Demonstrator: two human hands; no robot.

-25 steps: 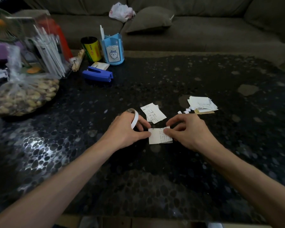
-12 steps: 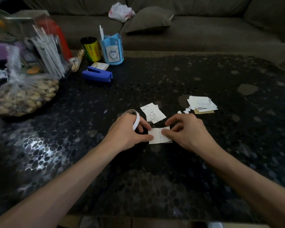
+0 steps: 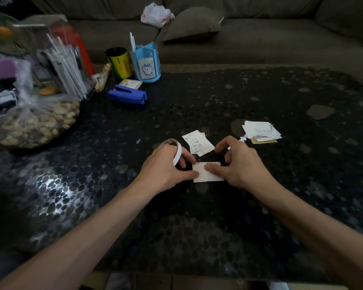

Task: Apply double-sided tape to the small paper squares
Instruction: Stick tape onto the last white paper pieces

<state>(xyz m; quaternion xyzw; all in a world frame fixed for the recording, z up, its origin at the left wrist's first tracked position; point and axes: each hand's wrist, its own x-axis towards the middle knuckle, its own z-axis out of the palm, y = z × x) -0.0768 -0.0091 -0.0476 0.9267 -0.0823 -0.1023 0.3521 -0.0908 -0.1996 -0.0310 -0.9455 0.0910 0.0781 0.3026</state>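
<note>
A small white paper slip (image 3: 213, 177) lies flat on the dark pebble-patterned table (image 3: 197, 227). My left hand (image 3: 166, 168) grips a thin white roll of double-sided tape (image 3: 175, 150), and its thumb tip touches the slip's left edge. My right hand (image 3: 237, 162) has its thumb pressed on the slip's middle, with the other fingers curled above it. Just behind the hands lies a printed paper piece (image 3: 198, 142). A pile of more paper pieces (image 3: 260, 131) sits to the right.
At the back left stand a blue stapler (image 3: 127, 97), a blue pen holder (image 3: 147, 63), a yellow can (image 3: 118, 62), a rack of white sticks (image 3: 65, 63) and a bag of peanuts (image 3: 34, 122). A sofa (image 3: 239, 34) runs behind the table.
My right thumb has slid left along the slip toward my left thumb. The left hand and tape roll have hardly moved.
</note>
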